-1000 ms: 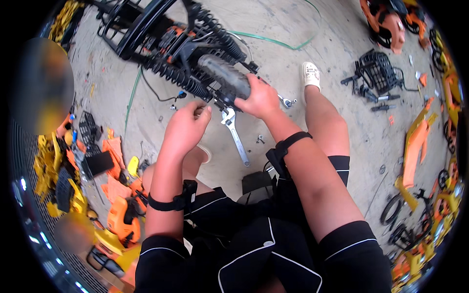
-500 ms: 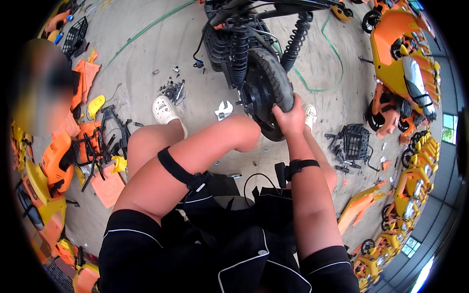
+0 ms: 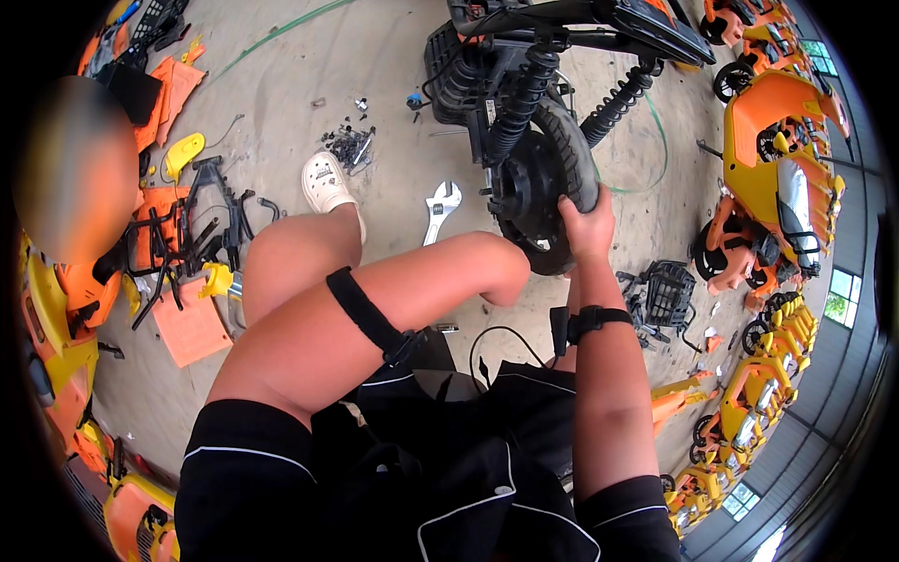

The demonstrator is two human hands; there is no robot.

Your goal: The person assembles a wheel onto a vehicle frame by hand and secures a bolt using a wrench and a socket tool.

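The rear wheel (image 3: 567, 155) of a scooter, with a black tyre and a dark hub, stands in front of me at the upper middle. My right hand (image 3: 587, 225) is closed round the near right side of the tyre, its thumb on the near face. My left hand (image 3: 506, 270) is bent down beside the lower left of the wheel; its fingers are hidden behind the back of the hand. Black coil shock absorbers (image 3: 523, 105) flank the wheel under the frame (image 3: 599, 42). An adjustable wrench (image 3: 441, 211) lies on the floor left of the hub.
Loose bolts (image 3: 348, 148) lie in a pile past my left shoe (image 3: 328, 183). Orange panels (image 3: 190, 323) and black frame parts (image 3: 201, 225) cover the left floor. A person with a blurred head (image 3: 80, 169) is at far left. Yellow-orange scooters (image 3: 777, 169) and a black basket (image 3: 669, 292) are at right.
The wheel and scooter frame appear further right, and both my hands have shifted right with them. The whole view has turned a little. More of the wrench handle shows. My right hand keeps its grip.
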